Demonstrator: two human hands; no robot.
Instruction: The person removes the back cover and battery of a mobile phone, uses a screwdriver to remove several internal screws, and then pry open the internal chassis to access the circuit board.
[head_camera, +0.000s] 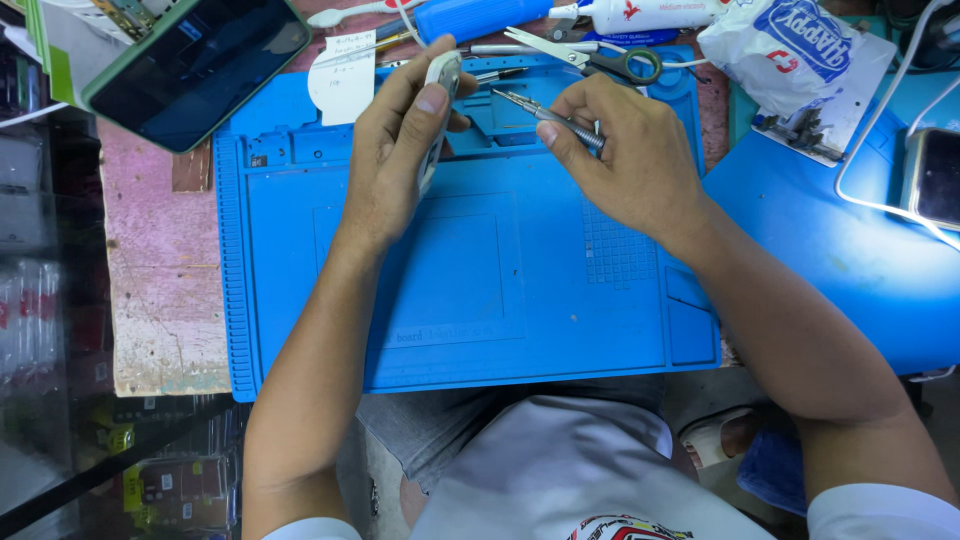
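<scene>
Phone (437, 110) edge-on, mostly hidden in gripping left hand (395, 150); right hand (630, 150) pinches tweezers (545, 112), tips indistinct.

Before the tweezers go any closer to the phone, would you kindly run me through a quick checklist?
1. Left hand has a firm grip on the phone, held on edge: ok.
2. Right hand holds the tweezers steadily: ok.
3. Tweezer tips aimed at the phone, not yet touching: ok.
4. Blue work mat lies under both hands: ok.
5. Scissors lie apart from the hands: ok.
6. Exact spot on the phone being targeted: cannot tell.
</scene>
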